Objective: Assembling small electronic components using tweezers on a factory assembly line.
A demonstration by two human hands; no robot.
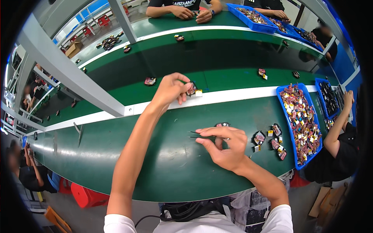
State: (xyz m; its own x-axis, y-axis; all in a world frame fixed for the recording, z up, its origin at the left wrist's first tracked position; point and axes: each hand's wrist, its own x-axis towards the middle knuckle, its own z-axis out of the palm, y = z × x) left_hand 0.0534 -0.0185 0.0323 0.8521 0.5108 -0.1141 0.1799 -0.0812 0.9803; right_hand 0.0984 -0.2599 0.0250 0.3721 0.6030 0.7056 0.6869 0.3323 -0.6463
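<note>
The person's right hand (229,146) is nearest, above the green tabletop (171,171), its thumb and fingers closed around slim dark tweezers (196,137) whose tips point left and stand apart with nothing between them. Just beyond those fingers lies a dark-cased piece (222,124), partly hidden. To the right, a loose group of similar pieces (275,143) sits beside a blue tray (288,130) heaped with small red, yellow and silver parts (301,124). Farther out, the left hand (171,90) pinches a small electronic assembly (191,89) over the white rail (225,94). Past it, scattered units rest on the green conveyor belt (229,79); across that, a co-worker's hands (193,14) meet near more blue trays (252,19).
</note>
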